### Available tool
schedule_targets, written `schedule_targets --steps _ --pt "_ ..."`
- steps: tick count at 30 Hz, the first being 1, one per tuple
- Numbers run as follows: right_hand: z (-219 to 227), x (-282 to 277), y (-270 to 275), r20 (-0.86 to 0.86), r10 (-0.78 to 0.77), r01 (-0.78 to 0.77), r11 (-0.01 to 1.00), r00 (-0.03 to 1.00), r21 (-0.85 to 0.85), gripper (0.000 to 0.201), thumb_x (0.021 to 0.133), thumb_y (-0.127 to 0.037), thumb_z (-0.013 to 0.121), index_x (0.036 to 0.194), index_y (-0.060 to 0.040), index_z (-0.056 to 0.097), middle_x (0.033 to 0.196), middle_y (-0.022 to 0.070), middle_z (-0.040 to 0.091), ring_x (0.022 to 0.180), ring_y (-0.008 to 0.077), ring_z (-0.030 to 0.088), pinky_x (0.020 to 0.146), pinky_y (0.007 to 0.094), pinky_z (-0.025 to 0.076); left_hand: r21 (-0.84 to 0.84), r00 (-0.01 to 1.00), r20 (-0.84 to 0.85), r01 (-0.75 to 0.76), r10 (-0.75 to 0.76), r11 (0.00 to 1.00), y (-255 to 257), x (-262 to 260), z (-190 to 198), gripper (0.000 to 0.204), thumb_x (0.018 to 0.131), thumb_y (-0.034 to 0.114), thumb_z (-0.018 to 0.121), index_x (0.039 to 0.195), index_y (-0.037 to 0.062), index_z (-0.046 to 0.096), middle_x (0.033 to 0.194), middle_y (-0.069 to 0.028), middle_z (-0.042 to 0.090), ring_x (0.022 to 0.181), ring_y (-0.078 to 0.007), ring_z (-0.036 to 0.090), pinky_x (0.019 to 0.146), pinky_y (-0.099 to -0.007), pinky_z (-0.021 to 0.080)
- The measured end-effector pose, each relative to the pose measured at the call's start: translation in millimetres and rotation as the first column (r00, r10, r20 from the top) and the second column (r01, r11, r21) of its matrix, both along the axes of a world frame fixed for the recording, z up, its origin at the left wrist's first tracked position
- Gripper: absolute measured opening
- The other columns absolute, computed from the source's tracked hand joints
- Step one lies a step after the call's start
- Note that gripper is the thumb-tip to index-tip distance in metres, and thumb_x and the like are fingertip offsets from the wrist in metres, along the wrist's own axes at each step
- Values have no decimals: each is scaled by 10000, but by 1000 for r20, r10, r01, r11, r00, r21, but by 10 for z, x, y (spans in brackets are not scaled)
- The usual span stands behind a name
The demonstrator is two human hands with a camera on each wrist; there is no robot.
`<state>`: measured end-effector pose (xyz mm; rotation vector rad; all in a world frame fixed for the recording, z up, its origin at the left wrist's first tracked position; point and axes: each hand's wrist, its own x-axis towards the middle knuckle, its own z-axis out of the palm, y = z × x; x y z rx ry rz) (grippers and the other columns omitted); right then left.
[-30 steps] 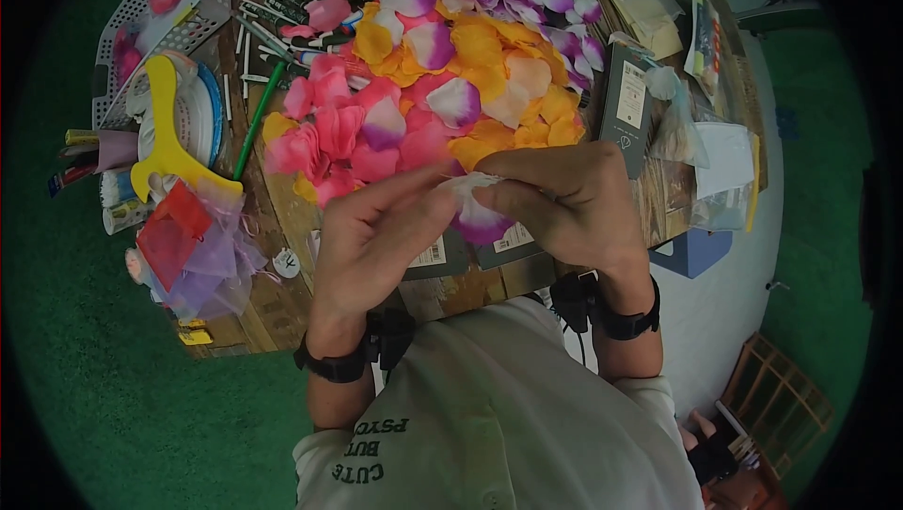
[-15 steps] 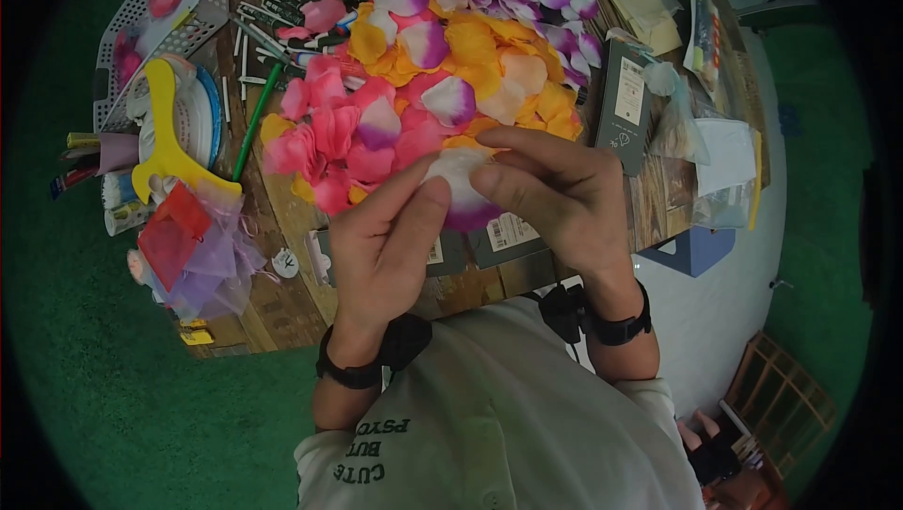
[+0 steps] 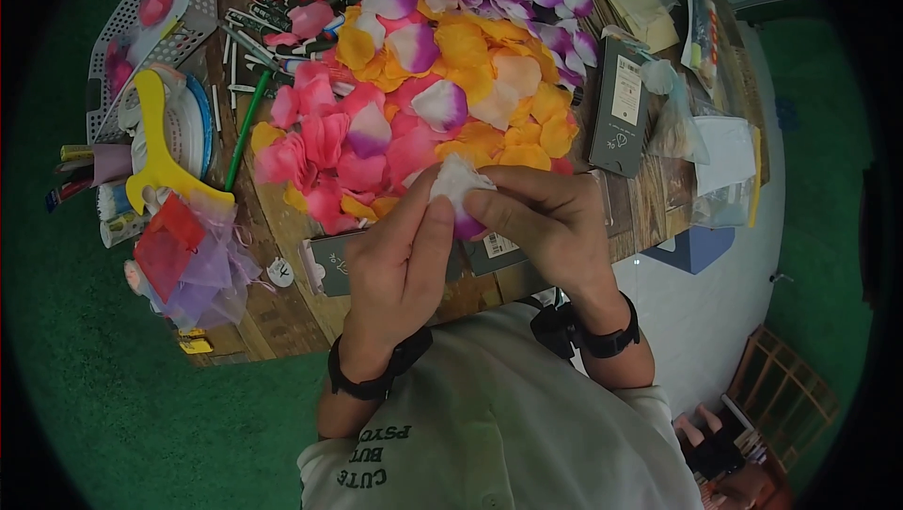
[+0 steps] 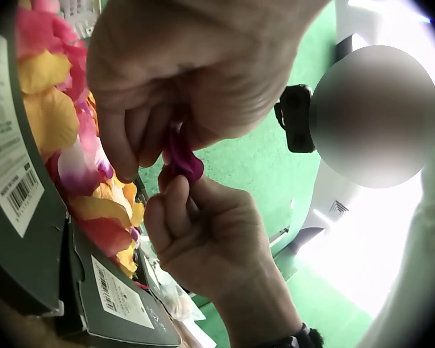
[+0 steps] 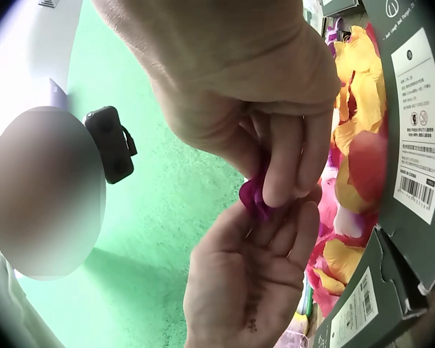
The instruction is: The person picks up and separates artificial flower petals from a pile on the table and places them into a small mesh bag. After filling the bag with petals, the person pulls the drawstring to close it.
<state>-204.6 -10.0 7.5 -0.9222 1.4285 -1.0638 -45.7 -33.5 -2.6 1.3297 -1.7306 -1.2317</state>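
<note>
A white petal piece with a purple edge (image 3: 457, 192) is pinched between both hands, above the table's near edge. My left hand (image 3: 395, 261) holds its left side with thumb and fingers; my right hand (image 3: 555, 223) pinches its right side. In the left wrist view the purple part (image 4: 185, 158) shows folded between the fingertips, and in the right wrist view it (image 5: 255, 197) curls out below the fingers. Just beyond the hands lies a heap of pink petals (image 3: 324, 138), orange petals (image 3: 466, 54) and white-purple petals (image 3: 439, 105).
Dark boxes (image 3: 618, 105) lie right of the heap and under the hands. On the left are a yellow plastic piece (image 3: 155, 148), a green stick (image 3: 246, 129), mesh bags (image 3: 212, 261) and a grey basket (image 3: 188, 35). Markers and plastic bags (image 3: 677, 119) lie around the heap.
Both hands have moved slightly closer together, turning the petal piece, which now stands more upright with a narrower white tip. The table has shifted slightly in the head view.
</note>
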Motion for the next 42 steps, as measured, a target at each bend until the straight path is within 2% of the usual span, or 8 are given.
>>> schedule_targets --steps 5,12,17,27,33,35,38,42 --pt "9 -45 11 16 17 -16 1000 1000 -26 205 791 -37 670 968 63 648 787 69 675 691 66 598 610 201 468 455 862 -415 -79 290 887 -17 -97 86 280 867 61 591 1122 -53 581 957 -81 656 849 -95 588 755 -227 465" --pt "-105 54 -159 -258 -64 -23 946 964 -323 168 775 -56 660 897 55 632 644 84 616 553 128 583 514 247 453 479 785 -522 -55 334 876 -58 161 -118 254 847 30 606 1080 -71 599 970 -77 645 856 -92 579 775 -213 451" --pt "-175 -32 -506 -871 -290 -320 845 397 -427 259 693 -69 692 937 -10 629 1003 146 625 952 301 593 882 405 438 472 746 -527 -141 407 870 -112 257 -134 227 842 9 593 1054 -70 615 950 -66 647 845 -82 572 776 -210 446" --pt "-368 127 -656 -940 -154 -406 871 305 -275 355 613 -59 678 961 -37 613 913 116 631 994 281 562 970 489 349 460 769 -514 -128 381 879 -141 312 -98 226 848 22 593 1056 -61 621 942 -56 651 833 -75 571 761 -206 449" --pt "-207 46 -623 -754 -362 -243 794 548 -557 198 688 12 618 884 17 644 794 104 653 852 238 623 878 413 437 452 750 -548 -109 372 886 -183 329 -83 240 852 20 578 1072 -72 606 966 -85 650 859 -105 585 790 -231 454" --pt "75 76 -507 12 -181 181 983 983 33 230 799 34 597 1027 41 629 993 145 649 923 216 625 902 352 451 478 662 -669 35 338 878 -219 340 -47 260 853 5 553 1093 -89 584 1027 -129 636 915 -148 594 847 -267 448" --pt "-178 -12 -406 591 -103 103 994 800 33 263 821 7 605 1078 63 602 1025 142 637 929 196 611 864 317 469 482 610 -734 161 297 861 -237 349 20 274 848 -9 538 1104 -104 568 1086 -168 613 966 -183 592 900 -298 432" --pt "-144 85 -353 625 -81 25 995 776 98 269 824 -10 608 1084 62 600 1034 153 635 927 201 610 849 315 474 418 735 -637 79 230 905 -200 307 23 275 842 -23 548 1107 -91 574 1089 -152 615 959 -161 589 870 -277 444"
